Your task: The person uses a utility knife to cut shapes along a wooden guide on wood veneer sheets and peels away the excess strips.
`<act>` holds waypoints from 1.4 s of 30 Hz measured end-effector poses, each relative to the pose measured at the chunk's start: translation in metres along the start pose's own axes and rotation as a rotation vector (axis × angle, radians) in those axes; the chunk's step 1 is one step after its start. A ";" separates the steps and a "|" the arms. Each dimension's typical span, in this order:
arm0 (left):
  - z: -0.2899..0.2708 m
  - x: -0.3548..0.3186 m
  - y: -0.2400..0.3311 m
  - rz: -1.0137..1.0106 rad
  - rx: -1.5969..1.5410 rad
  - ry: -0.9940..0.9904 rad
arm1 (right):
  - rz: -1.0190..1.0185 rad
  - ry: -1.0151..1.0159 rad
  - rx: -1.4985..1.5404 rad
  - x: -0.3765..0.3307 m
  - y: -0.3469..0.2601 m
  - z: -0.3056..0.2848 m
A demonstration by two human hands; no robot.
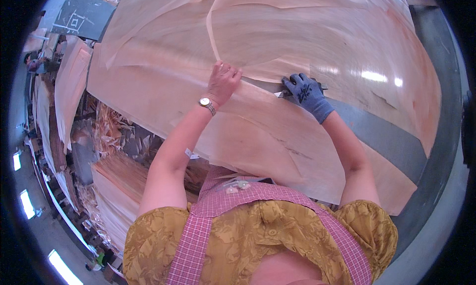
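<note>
Bare left hand pinching a narrow, pale veneer strip; blue-gloved right hand clamped around a dark-handled knife, above broad pinkish wood-veneer sheets; apparently trimming, next calling for steady tension

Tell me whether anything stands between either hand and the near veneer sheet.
Nothing visible stands between the bare left hand and the near veneer sheet: they touch. At the gloved right hand, only the dark-handled tool in its grip intervenes, its pale tip by the sheet's edge.
</note>
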State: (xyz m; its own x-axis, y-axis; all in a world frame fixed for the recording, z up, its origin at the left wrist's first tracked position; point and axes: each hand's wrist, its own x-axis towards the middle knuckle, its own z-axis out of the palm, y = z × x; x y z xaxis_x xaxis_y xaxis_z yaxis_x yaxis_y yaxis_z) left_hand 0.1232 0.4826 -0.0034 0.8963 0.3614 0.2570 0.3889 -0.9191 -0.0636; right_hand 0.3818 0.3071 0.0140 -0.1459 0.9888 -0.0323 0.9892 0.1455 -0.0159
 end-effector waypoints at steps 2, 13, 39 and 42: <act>0.001 -0.001 0.012 -0.103 -0.005 -0.052 | -0.002 0.000 0.047 0.000 0.001 0.004; -0.003 0.024 0.076 -0.794 -0.235 0.141 | -0.047 0.025 0.454 0.052 0.040 -0.043; 0.004 0.039 0.072 -0.861 -0.279 -0.131 | 0.054 -0.262 0.078 -0.003 0.051 0.008; 0.001 0.039 0.074 -0.878 -0.282 -0.175 | 0.333 -0.304 0.078 -0.063 0.021 0.007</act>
State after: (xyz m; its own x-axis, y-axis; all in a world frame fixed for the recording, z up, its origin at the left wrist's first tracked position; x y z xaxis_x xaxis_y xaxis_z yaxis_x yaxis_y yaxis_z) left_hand 0.1872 0.4290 0.0008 0.3345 0.9412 -0.0477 0.8958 -0.3018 0.3264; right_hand 0.4122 0.2476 0.0089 0.1722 0.9244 -0.3403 0.9806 -0.1936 -0.0296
